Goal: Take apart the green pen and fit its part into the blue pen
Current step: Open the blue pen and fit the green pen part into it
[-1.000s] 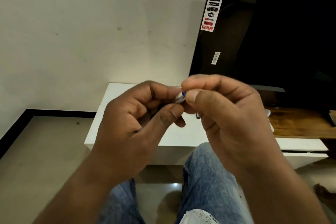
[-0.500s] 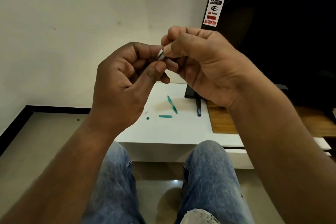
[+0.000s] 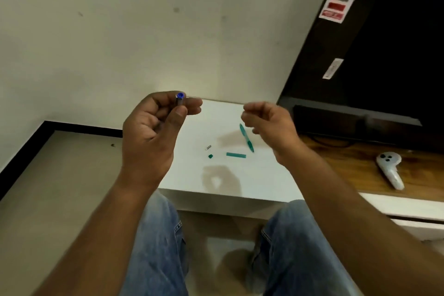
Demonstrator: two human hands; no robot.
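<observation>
Pinching the slim, cylindrical blue pen (image 3: 179,99) — left hand (image 3: 149,132).

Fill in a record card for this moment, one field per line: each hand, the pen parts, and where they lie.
Left hand: raised, pinches the blue pen, blue end up
Right hand: raised, apart from the left, fingers curled; blurred, contents unclear
On white table: green pen body, green tube, small green piece, small silvery piece, none touching
On wooden top: white controller
Stage: green pen lies in pieces; only the left hand holds the blue pen
</observation>
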